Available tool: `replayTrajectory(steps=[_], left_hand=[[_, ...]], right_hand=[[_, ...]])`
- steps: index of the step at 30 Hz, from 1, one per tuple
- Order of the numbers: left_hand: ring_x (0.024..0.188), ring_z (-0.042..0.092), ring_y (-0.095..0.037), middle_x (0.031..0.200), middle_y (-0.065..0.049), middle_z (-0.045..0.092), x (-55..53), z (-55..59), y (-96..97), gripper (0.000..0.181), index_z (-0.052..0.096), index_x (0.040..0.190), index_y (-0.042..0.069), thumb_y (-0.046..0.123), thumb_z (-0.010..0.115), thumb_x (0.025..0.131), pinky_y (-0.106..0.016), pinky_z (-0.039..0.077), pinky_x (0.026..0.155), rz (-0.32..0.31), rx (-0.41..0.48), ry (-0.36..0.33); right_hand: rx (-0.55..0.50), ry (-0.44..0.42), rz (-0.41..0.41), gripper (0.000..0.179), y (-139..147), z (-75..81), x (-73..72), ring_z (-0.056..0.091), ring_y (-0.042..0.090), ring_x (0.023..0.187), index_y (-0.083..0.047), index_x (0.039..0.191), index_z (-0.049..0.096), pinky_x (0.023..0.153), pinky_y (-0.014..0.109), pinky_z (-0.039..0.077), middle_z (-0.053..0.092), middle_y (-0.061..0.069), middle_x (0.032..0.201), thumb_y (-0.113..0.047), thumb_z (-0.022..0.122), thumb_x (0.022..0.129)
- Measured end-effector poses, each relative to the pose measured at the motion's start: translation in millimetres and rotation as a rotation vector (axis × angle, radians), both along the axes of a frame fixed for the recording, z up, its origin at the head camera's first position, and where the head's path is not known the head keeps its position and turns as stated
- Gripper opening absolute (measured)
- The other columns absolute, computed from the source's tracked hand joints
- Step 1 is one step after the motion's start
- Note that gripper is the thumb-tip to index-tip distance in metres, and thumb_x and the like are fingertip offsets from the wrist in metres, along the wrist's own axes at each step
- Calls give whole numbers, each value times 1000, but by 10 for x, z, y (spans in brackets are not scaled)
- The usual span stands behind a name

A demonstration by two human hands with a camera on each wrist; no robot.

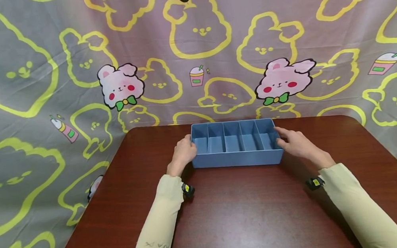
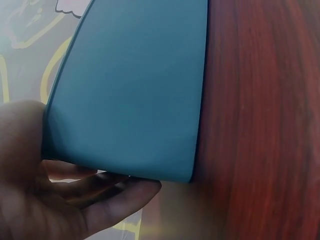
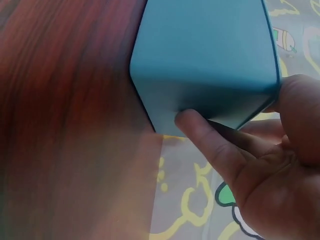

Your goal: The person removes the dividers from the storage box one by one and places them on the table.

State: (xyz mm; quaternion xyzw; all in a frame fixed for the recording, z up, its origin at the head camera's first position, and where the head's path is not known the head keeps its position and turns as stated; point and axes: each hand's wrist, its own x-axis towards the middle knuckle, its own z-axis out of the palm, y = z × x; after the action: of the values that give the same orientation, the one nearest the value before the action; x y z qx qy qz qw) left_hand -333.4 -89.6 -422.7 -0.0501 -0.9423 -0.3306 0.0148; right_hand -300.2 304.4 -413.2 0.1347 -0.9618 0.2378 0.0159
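Note:
A long blue divider box [image 1: 237, 159] sits on the brown table near its far edge. Thin walls split it into several compartments in a row, and no items show in them. My left hand [image 1: 183, 151] grips the box's left end, its thumb at the top rim and its fingers along the end wall. At the opposite end my right hand [image 1: 299, 144] holds the box, thumb over the rim. In the right wrist view, a fingertip [image 3: 187, 119] touches the end wall below. The box's long front wall [image 2: 130, 90] fills much of the left wrist view.
The dark wooden table [image 1: 243, 215] stretches from the box toward me and to both sides. Behind it and along the left hangs a grey curtain [image 1: 161, 111] with yellow outlines and pink cartoon animals. A small dark device [image 1: 188, 190] is strapped to each wrist.

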Motion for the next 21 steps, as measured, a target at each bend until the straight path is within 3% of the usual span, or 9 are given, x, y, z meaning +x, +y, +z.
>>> replayTrajectory(steps=[5, 9, 13, 21], left_hand=[[110, 61, -37, 140, -19, 55, -28, -7, 77, 50, 37, 149, 2, 17, 40, 101, -50, 46, 98, -11, 3, 8], [109, 61, -37, 139, -19, 55, -24, -10, 134, 50, 37, 149, 3, 16, 40, 101, -50, 45, 100, -18, 13, 11], [123, 56, -38, 141, -19, 54, -13, 5, 178, 49, 38, 148, 3, 17, 40, 101, -51, 43, 104, -14, 15, 10], [128, 53, -36, 142, -17, 53, -20, -24, 198, 50, 39, 148, 5, 19, 39, 101, -51, 40, 108, -6, 18, 12]], right_hand=[[-23, 29, -20, 55, 62, -12, 11, 63, 33, 96, 1, 149, 36, 75, 42, 47, 56, 30, 134, -20, 51, 100], [-37, 28, -41, 54, 105, -23, 14, 61, 40, 113, -1, 148, 37, 87, 52, 50, 56, 29, 135, -21, 50, 100], [-47, 20, -54, 53, 146, -25, 0, 59, 43, 117, -1, 148, 37, 93, 58, 48, 55, 30, 136, -22, 49, 101], [-54, 19, -52, 54, 166, -33, -20, 59, 43, 117, -2, 148, 37, 93, 59, 47, 55, 30, 135, -27, 47, 102]])
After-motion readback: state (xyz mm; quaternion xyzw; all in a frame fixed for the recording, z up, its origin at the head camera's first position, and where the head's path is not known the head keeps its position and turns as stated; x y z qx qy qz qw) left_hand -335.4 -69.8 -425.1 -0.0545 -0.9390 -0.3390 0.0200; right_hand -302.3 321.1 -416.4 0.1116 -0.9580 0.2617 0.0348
